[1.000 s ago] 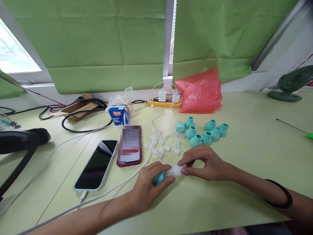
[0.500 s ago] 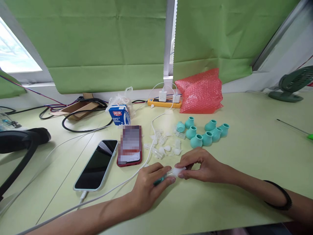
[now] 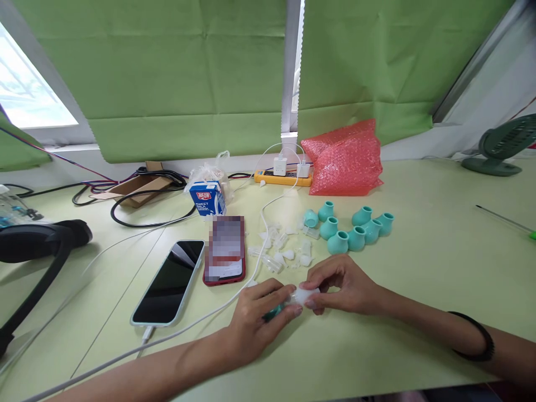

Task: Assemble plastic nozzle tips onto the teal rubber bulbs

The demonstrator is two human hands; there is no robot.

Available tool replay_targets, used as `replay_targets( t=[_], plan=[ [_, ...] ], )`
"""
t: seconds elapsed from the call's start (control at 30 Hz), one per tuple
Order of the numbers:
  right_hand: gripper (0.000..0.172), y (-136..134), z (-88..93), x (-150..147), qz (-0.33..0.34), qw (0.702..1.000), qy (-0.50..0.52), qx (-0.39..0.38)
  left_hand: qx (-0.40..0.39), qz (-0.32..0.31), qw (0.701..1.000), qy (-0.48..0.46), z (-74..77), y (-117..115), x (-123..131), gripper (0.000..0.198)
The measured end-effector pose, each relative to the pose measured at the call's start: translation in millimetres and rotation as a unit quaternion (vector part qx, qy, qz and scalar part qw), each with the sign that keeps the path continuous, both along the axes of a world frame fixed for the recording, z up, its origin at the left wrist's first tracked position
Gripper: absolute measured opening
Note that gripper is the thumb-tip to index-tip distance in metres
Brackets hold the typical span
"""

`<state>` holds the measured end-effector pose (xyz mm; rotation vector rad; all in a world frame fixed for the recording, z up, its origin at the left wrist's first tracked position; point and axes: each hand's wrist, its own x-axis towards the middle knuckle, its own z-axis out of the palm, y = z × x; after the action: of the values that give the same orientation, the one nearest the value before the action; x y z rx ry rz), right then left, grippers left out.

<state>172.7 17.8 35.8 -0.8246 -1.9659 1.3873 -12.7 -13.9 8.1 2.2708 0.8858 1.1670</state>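
Note:
My left hand [image 3: 262, 318] is closed around a small clear tube [image 3: 292, 298] with a teal bulb [image 3: 273, 311], partly hidden by the fingers. At the tube's other end, my right hand [image 3: 341, 285] pinches a white translucent cap-like piece [image 3: 307, 295] between thumb and fingers. The two pieces touch, just above the table. Beyond my hands lie several loose clear tubes [image 3: 271, 262] and small white pieces [image 3: 288, 254]. Several teal bulb-shaped pieces [image 3: 337, 242] stand to the right of these, most with their openings up; one teal piece [image 3: 310, 218] is tipped over.
Two phones, one black-screened [image 3: 167, 285] and one red-cased [image 3: 225, 251], lie left of my hands. A white cable [image 3: 218, 306] crosses the table. Behind are a milk drink box [image 3: 207, 199], a yellow power strip [image 3: 268, 178] and red bubble wrap [image 3: 345, 162]. A screwdriver [image 3: 502, 218] lies right.
The view has shifted slightly. Both hands keep their hold on the joined pieces, with the right fingers moved a little around the white piece.

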Motion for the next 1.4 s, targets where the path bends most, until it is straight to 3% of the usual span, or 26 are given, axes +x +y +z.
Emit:
replay_targets(
  t=[0.1,0.2,0.3,0.37,0.43,0.53,0.7,0.9,1.07,1.17,1.23,1.3,1.4],
  plan=[
    [0.013,-1.5,19.3,-2.1,-0.021,0.998,-0.002,0.053,0.009,-0.018,0.999,-0.029,3.0,-0.6,-2.4,0.027],
    [0.010,9.6,54.0,-0.2,-0.086,0.989,-0.017,0.121,0.023,-0.024,0.998,-0.052,3.9,-2.3,-6.4,0.041],
    [0.010,37.2,86.7,4.5,-0.171,0.962,-0.038,0.210,-0.008,0.008,0.998,-0.061,4.0,-4.8,-7.9,0.043],
    [0.010,62.5,96.8,6.2,-0.227,0.937,-0.063,0.256,-0.033,0.012,0.998,-0.051,5.6,-6.2,-6.8,0.037],
    [0.012,89.5,95.1,5.4,-0.249,0.913,-0.104,0.305,-0.037,-0.001,0.999,-0.032,8.4,-6.7,-4.8,0.029],
    [0.015,125.0,78.4,0.4,-0.273,0.867,-0.183,0.375,-0.040,-0.012,0.999,-0.016,12.0,-6.3,-2.3,0.022],
    [0.021,157.3,51.9,-7.6,-0.268,0.819,-0.331,0.384,-0.041,-0.007,0.999,-0.007,13.6,-5.2,-1.4,0.019],
    [0.024,161.9,46.6,-4.6,-0.295,0.800,-0.365,0.374,0.012,-0.031,0.998,0.052,14.4,-6.5,0.2,0.017],
    [0.033,134.7,53.2,-0.6,-0.345,0.760,-0.324,0.446,0.030,-0.025,0.991,0.130,15.2,-7.2,3.0,0.016],
    [0.029,96.8,51.5,-0.9,-0.274,0.768,-0.289,0.501,0.034,-0.019,0.982,0.184,13.5,-6.7,5.5,0.017],
    [0.027,66.2,44.7,-1.6,-0.131,0.797,-0.320,0.495,0.048,-0.021,0.973,0.225,11.6,-6.1,8.1,0.017],
    [0.025,38.2,34.9,-1.6,0.015,0.796,-0.372,0.478,0.071,-0.022,0.957,0.280,9.7,-5.2,11.8,0.015],
    [0.021,12.6,21.8,1.3,0.094,0.800,-0.408,0.430,0.110,-0.020,0.930,0.350,7.6,-3.2,18.5,0.013]
  ],
)
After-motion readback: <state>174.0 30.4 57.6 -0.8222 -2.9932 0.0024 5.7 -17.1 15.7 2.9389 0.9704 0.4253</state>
